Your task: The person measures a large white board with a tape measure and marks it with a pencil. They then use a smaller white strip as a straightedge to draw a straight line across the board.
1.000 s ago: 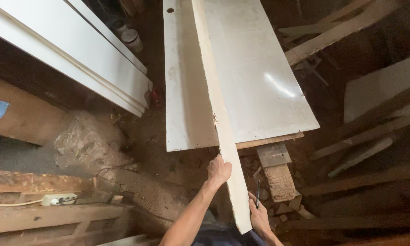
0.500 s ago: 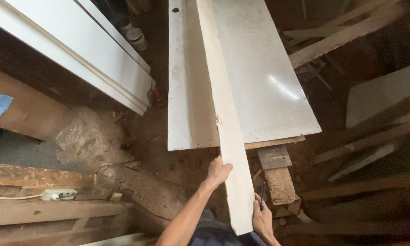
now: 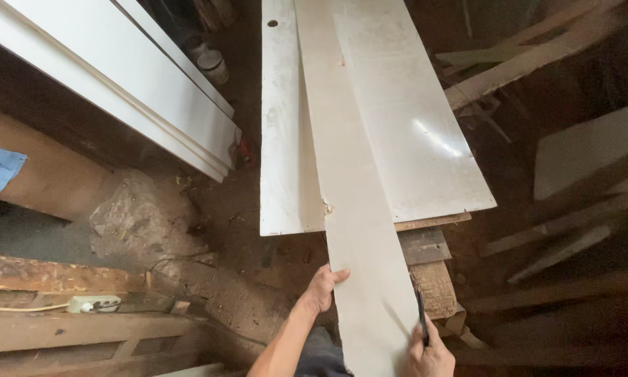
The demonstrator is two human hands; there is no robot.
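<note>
Item: long narrow white board (image 3: 349, 202), lying lengthwise on a wider white panel (image 3: 412, 132), near end overhanging toward the body.

Grip, left: left hand (image 3: 321, 290) clamped on the board's left edge, thumb on the top face, fingers curled underneath.

Grip, right: right hand (image 3: 425, 356) at the board's near right corner, closed round a dark pencil (image 3: 421, 315) with its tip resting on the face — palm steadying the corner.

Step, as judged: positioning or marking the board near its close end; next move likely needs the left grip firm against sideways slip while the pencil runs.

Edges: chipped notch (image 3: 326, 207) on the left edge, beyond the left hand. Just right of the right hand — a rough wooden block (image 3: 432, 283) under the panel.

Room: left of the grip, bare dirt floor (image 3: 223, 209), open. Right of the grip, scattered timber offcuts (image 3: 558, 244) — tight. Further left, stacked white trim (image 3: 118, 77), well apart.
</note>
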